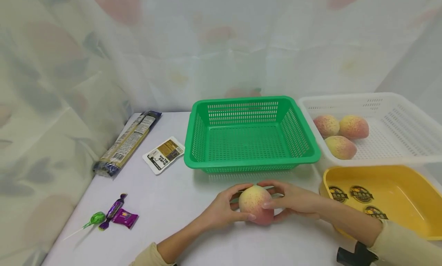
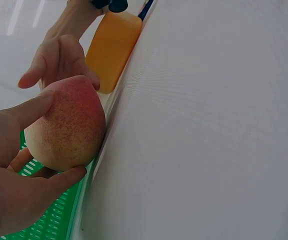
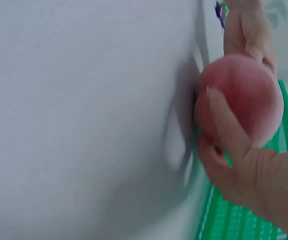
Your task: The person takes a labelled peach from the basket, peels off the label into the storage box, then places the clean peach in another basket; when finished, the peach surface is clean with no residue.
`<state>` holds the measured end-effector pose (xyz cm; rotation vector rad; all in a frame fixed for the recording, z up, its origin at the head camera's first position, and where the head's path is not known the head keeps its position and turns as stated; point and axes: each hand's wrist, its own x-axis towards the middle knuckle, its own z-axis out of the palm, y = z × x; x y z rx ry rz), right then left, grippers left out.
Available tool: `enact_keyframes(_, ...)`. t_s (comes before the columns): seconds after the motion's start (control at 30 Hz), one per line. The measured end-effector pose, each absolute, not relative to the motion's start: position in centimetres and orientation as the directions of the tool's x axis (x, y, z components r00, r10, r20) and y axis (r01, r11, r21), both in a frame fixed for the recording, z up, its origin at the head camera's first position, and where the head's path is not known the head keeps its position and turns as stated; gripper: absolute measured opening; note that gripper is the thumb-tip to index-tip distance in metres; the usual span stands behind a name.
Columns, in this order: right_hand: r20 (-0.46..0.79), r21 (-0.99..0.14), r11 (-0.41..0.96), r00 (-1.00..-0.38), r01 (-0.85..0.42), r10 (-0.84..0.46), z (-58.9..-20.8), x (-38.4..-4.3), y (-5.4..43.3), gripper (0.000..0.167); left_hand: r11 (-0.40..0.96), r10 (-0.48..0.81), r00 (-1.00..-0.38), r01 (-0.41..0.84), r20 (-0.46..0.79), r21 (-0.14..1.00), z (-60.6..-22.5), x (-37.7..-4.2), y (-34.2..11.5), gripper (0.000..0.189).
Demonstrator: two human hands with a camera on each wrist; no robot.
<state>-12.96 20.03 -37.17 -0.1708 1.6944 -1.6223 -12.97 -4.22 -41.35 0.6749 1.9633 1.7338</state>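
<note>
Between both hands, just in front of the green basket, is a large yellow-and-pink peach. My left hand grips it from the left; in the left wrist view the thumb lies on one side of the peach and the fingers curl under the other. From the right, my right hand holds the same peach, its thumb across the front. The right wrist view has the thumb and a lower finger against the reddish side of the peach. The far fingers are partly hidden behind the fruit.
The green basket stands behind the hands. Three peaches lie in a white basket at right, above a yellow bin. At left are a long packet, a flat sachet, a lollipop and wrapped candies.
</note>
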Motion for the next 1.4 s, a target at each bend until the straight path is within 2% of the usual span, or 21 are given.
enact_keyframes(0.2, -0.430, -0.903, 0.234, -0.748, 0.361, -0.506, -37.3, -13.0, 18.7, 0.076, 0.100, 0.620, -0.785, 0.084, 0.004, 0.991, -41.5, -13.0, -4.2, 0.073)
enact_keyframes(0.43, -0.416, -0.909, 0.233, -0.761, 0.346, -0.497, -37.5, -13.0, 18.4, 0.074, 0.142, 0.622, -0.783, 0.099, -0.011, 0.985, -40.4, -13.3, -5.0, 0.067)
enact_keyframes(0.53, -0.411, -0.911, 0.232, -0.763, 0.340, -0.499, -37.6, -13.0, 18.4, 0.074, 0.137, 0.621, -0.783, 0.141, 0.025, 0.981, -38.9, -13.6, -6.0, 0.060)
enact_keyframes(0.63, -0.415, -0.910, 0.239, -0.763, 0.340, -0.495, -37.5, -13.1, 18.4, 0.075, 0.063, 0.600, -0.793, 0.175, 0.103, 0.983, -36.8, -14.0, -7.1, 0.056)
enact_keyframes(0.77, -0.427, -0.904, 0.247, -0.764, 0.349, -0.484, -37.4, -13.0, 18.4, 0.075, -0.029, 0.490, -0.839, 0.253, 0.235, 0.967, -34.2, -14.5, -9.0, 0.052)
enact_keyframes(0.93, -0.428, -0.904, 0.249, -0.766, 0.349, -0.480, -37.3, -13.0, 18.3, 0.075, 0.035, 0.239, -0.922, 0.321, 0.304, 0.946, -33.0, -16.2, -12.1, 0.049)
enact_keyframes(1.03, -0.429, -0.903, 0.253, -0.768, 0.348, -0.475, -37.2, -13.0, 18.3, 0.075, 0.121, 0.117, -0.960, 0.266, 0.253, 0.956, -33.3, -17.4, -13.7, 0.049)
enact_keyframes(1.13, -0.432, -0.901, 0.261, -0.772, 0.346, -0.466, -37.2, -13.0, 18.2, 0.074, 0.168, 0.069, -0.985, 0.170, 0.161, 0.971, -34.2, -18.4, -14.5, 0.051)
enact_keyframes(1.4, -0.426, -0.904, 0.258, -0.779, 0.342, -0.460, -37.3, -12.9, 18.2, 0.074, 0.127, 0.137, -0.990, -0.013, -0.030, 0.992, -36.3, -19.8, -14.2, 0.053)
